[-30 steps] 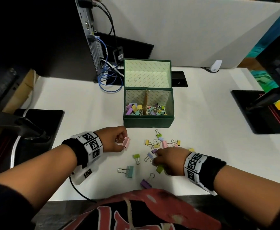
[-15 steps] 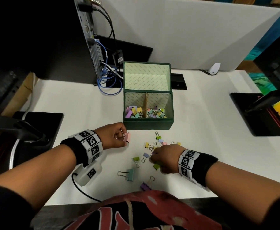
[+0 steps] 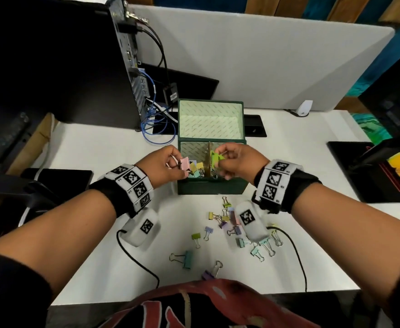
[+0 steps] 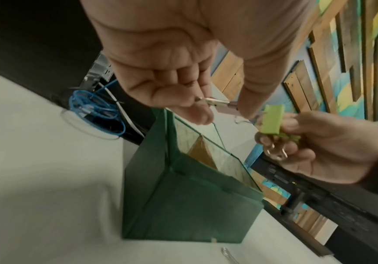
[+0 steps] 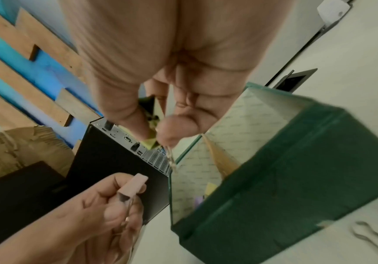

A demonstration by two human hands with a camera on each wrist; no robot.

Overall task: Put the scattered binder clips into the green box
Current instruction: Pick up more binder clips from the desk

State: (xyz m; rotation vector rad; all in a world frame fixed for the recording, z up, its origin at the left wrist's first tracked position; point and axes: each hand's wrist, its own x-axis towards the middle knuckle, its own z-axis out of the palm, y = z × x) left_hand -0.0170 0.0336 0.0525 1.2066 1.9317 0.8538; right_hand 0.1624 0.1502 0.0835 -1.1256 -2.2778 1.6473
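Both hands rose off white desk (image 3: pixel 113 261) to green box (image 3: pixel 213 189), fingers pinching clips.

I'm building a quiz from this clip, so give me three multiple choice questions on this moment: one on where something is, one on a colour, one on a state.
1. Where is the left hand?
A. over the green box's left edge
B. flat on the table
C. on the computer tower

2. What colour is the binder clip in the right hand?
A. purple
B. lime green
C. pink

3. The green box lid is:
A. shut
B. removed
C. open, standing upright

Answers: 1 A, it holds a pink binder clip there. 2 B, the lime green binder clip shows between its fingers. 3 C, the lid's pale lining faces the camera.
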